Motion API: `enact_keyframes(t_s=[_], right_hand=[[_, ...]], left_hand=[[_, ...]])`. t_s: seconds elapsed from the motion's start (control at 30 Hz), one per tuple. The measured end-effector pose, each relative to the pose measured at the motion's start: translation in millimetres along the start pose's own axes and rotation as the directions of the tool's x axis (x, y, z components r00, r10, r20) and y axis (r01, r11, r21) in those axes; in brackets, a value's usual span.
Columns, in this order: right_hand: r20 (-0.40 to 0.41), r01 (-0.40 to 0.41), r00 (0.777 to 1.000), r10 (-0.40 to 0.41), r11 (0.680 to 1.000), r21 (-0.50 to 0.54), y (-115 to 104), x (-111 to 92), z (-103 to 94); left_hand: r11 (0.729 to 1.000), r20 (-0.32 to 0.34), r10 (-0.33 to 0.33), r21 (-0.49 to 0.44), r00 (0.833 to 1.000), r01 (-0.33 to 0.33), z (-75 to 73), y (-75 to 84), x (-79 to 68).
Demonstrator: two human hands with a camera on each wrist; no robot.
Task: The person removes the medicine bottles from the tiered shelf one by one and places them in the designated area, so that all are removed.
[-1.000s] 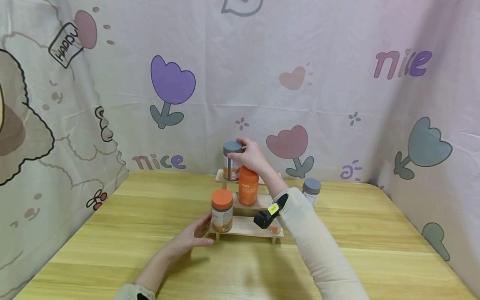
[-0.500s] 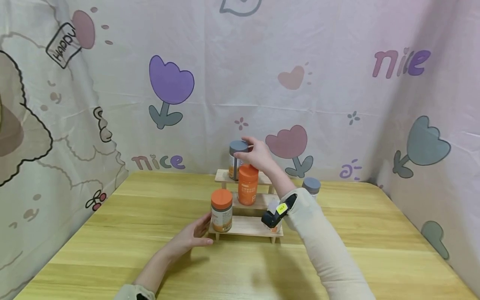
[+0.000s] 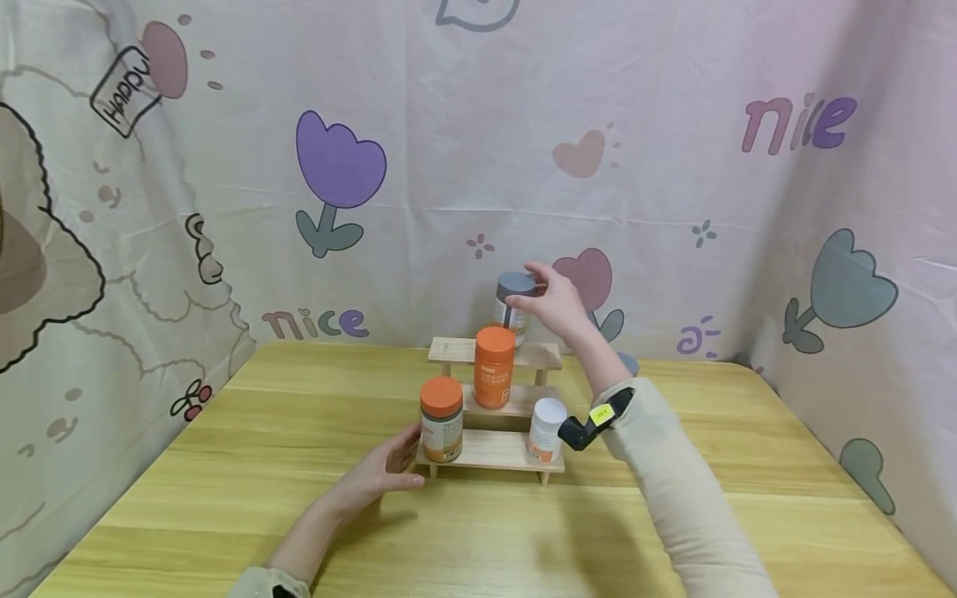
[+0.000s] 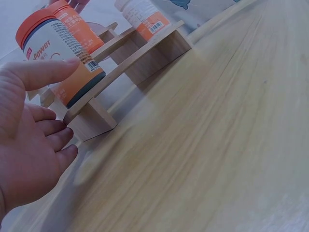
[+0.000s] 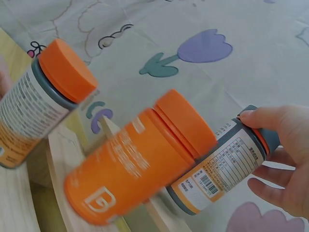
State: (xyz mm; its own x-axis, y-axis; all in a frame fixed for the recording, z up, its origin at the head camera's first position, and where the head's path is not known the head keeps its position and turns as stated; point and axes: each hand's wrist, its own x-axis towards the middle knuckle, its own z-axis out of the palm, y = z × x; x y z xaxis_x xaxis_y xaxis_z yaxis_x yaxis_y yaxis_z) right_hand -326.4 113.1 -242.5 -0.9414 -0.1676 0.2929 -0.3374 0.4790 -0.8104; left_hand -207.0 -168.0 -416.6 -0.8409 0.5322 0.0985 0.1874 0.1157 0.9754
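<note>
My right hand (image 3: 557,306) grips a grey-lidded bottle (image 3: 514,292) near its cap, at the right part of the wooden rack's top tier (image 3: 449,352). In the right wrist view the thumb lies on the bottle's shoulder, and its label with a barcode shows. An orange bottle (image 3: 494,370) stands on the middle tier and hides part of it in the head view. My left hand (image 3: 381,471) is beside the left end of the bottom tier, fingers relaxed and holding nothing. Close to it stands a bottle with an orange lid (image 3: 442,419).
A small white bottle (image 3: 549,430) stands at the right end of the bottom tier. Behind the right forearm, a grey lid (image 3: 629,363) shows on the wooden table (image 3: 314,415). A patterned cloth (image 3: 478,124) hangs behind the table.
My right hand has moved right with the grey-lidded bottle, from the top tier's left end toward its right. The white bottle came into fuller view. My left hand has stayed put.
</note>
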Motion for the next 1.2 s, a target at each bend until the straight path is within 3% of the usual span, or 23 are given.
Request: enact_keyframes(t_s=[0.23,0.53,1.2], right_hand=[[-0.025,-0.001,1.0,0.001,1.0,-0.013,8.2,-3.0,-20.5],[-0.07,0.034,0.997,-0.029,0.998,0.06,20.9,-6.5,-45.4],[-0.182,-0.037,0.983,0.037,0.999,0.0,45.3,-25.2,-99.3]], left_hand=[[1.0,-0.003,-0.01,-0.015,1.0,0.01,-0.8,-0.9,0.1],[0.999,-0.007,-0.025,-0.021,1.0,0.025,-1.0,-0.6,1.5],[0.999,-0.012,-0.036,-0.024,0.999,0.036,-1.0,0.9,0.4]])
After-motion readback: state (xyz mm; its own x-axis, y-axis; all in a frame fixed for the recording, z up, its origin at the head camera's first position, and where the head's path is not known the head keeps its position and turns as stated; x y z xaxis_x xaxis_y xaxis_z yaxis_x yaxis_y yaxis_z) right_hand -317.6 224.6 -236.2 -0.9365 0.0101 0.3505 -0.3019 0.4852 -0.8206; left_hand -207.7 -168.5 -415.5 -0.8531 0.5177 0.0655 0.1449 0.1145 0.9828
